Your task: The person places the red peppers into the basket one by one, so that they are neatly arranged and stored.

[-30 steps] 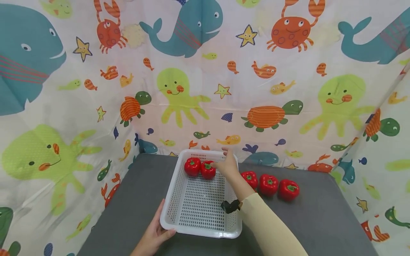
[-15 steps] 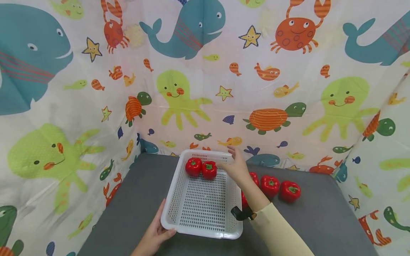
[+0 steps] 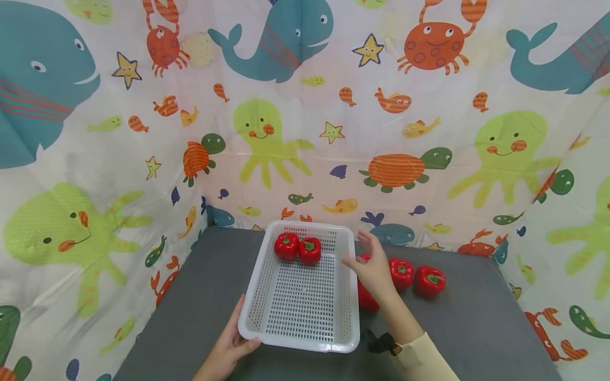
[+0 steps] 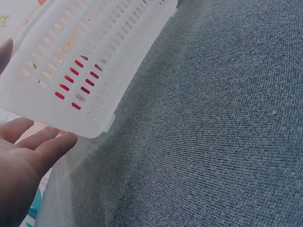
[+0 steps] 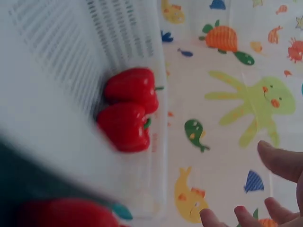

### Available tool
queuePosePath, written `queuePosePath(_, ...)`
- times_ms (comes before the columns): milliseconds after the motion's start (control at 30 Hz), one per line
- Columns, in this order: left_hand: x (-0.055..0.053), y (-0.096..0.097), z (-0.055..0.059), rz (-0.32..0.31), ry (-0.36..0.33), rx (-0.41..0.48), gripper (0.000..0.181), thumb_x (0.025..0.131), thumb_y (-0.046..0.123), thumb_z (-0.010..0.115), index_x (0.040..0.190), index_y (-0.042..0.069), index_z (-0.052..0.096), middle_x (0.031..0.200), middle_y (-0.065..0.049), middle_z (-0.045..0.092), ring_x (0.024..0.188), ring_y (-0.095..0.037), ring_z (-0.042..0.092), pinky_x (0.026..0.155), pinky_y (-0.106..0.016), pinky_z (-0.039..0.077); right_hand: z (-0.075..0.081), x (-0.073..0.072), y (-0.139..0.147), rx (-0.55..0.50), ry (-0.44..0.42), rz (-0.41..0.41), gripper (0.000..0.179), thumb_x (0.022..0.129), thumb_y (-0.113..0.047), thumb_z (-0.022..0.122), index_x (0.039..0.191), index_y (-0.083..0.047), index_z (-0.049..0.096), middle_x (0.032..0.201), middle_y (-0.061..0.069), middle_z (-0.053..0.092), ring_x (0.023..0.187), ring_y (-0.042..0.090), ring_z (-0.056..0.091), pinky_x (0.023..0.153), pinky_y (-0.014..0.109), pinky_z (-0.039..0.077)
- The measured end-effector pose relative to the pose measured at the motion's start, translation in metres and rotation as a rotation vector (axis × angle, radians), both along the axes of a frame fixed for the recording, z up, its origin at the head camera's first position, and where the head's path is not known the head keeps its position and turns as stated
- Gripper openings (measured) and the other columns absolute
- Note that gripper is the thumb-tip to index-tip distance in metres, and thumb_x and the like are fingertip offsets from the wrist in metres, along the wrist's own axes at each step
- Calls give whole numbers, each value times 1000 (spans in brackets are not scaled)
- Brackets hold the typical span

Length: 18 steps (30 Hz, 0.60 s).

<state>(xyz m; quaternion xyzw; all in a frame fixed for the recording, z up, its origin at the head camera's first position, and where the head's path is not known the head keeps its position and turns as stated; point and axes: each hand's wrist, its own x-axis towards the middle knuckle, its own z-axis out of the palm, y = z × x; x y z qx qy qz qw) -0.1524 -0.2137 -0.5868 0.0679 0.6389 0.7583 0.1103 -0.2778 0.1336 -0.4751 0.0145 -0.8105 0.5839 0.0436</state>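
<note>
A white perforated plastic basket stands on the grey table with two red bell peppers side by side at its far end. My left hand holds the basket's near left corner, thumb on the near side and fingers along the left side. Just right of the basket's far right side is my right hand, fingers spread and holding nothing. Several more red peppers lie right of the basket; my right hand and forearm partly cover some. In the right wrist view, a blurred red pepper lies outside the basket.
The grey table extends left and right of the basket. A curtain printed with sea animals hangs behind the table and along both sides. A black strap-like device is on my right wrist, by a cream sleeve.
My right hand has moved right, from beside the peppers inside the basket to outside its right side. The two peppers stay in place, and my left hand remains at the corner.
</note>
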Motion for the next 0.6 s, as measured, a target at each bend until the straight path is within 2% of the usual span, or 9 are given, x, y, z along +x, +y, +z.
queuePosePath(167, 0, 0, 0, 2, 10, -10, 105, 92, -3, 67, 163, 30, -4, 169, -13, 3, 147, -42, 24, 102, -28, 50, -8, 8, 17, 11, 5, -40, 82, 85, -30, 83, 153, -28, 36, 161, 4, 39, 146, 34, 40, 101, 48, 51)
queuePosePath(367, -2, 1, 0, 21, -2, -30, 106, 91, -1, 69, 163, 27, -3, 169, -14, 7, 146, -42, 25, 101, -25, 50, -19, 25, 35, 48, 31, -57, 80, 85, -25, 83, 151, -27, 38, 159, 4, 41, 146, 32, 40, 102, 47, 50)
queuePosePath(433, -2, 0, -1, 7, 15, -36, 105, 92, -2, 68, 163, 25, -5, 169, -15, 6, 146, -37, 28, 101, -24, 49, -24, 31, 39, 46, 55, -58, 78, 85, -24, 83, 150, -24, 40, 158, 6, 42, 146, 32, 40, 104, 47, 49)
queuePosePath(600, -1, -3, -6, -34, 79, -22, 104, 94, -3, 65, 163, 23, -8, 168, -22, -3, 141, -13, 41, 102, -23, 48, -38, 44, 46, 24, 119, -82, 74, 84, -17, 83, 147, -18, 44, 154, 10, 47, 143, 34, 44, 104, 47, 48)
